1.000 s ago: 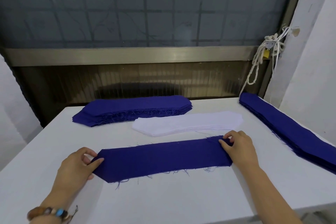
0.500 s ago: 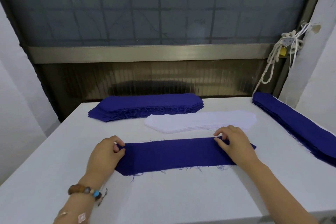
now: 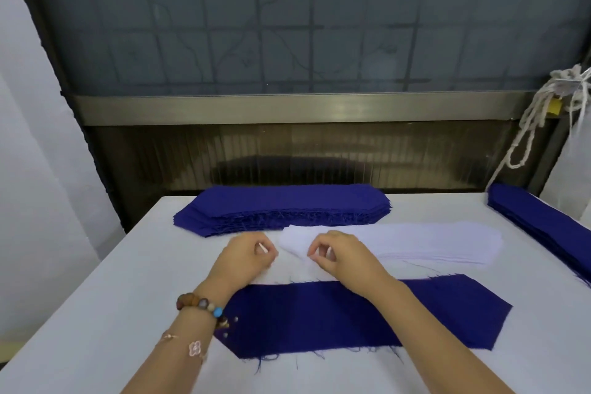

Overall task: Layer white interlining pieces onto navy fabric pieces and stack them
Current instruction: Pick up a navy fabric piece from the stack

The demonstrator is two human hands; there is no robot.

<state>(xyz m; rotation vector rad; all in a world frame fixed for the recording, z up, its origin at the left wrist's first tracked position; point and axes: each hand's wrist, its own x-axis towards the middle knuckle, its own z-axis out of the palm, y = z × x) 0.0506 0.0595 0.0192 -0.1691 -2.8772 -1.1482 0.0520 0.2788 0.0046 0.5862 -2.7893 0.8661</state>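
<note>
The fingers (image 3: 323, 240) of the right hand (image 3: 348, 259) are curled and pinched onto the left tip of the white interlining stack (image 3: 415, 241), apparently to separate the top ply. The fingers (image 3: 265, 243) of the left hand (image 3: 246, 257) are also curled, just beside that tip. Whether anything is gripped by them cannot be told.

One navy fabric piece (image 3: 367, 317) is laid flat on the table (image 3: 96, 313) nearest the person, partly crossed by both forearms, with no interlining on it. The white stack lies just beyond it. A far navy stack (image 3: 281, 206) lies behind the white stack, and a side navy stack (image 3: 543, 224) runs along the right edge.

The step in hand is judged to be the picking of one interlining piece. A single ply must next be lifted clear without dragging its neighbours, carried toward the person, and squared to the navy piece end for end. Doubled plies and frayed threads caught under the edge are to be watched for.
</note>
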